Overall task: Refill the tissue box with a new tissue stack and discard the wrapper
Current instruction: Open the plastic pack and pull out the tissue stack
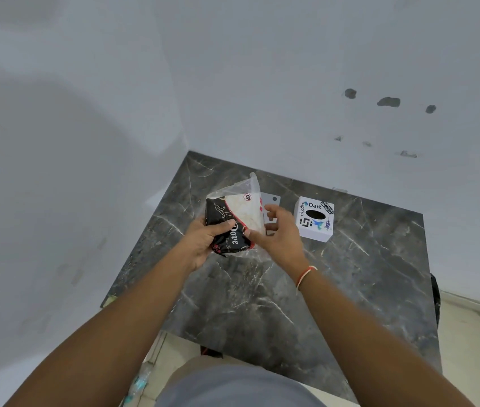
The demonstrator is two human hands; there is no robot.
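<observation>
A tissue pack (234, 218) in a black, red and clear plastic wrapper is held tilted above the dark marble table (350, 289). White tissues show through the wrapper's clear upper half. My left hand (203, 239) grips the pack's lower left end, thumb across the black print. My right hand (277, 233) touches the pack's right edge with the thumb, its other fingers spread. A white cube tissue box (315, 218) with stickers and a dark oval slot stands on the table to the right of my right hand. A flat white panel (271, 201) lies behind the pack, partly hidden.
White walls (291, 83) close in the table at the back and the left. The table's right and near edges drop to a pale tiled floor (473, 362). Some small litter (139, 383) lies on the floor at the lower left.
</observation>
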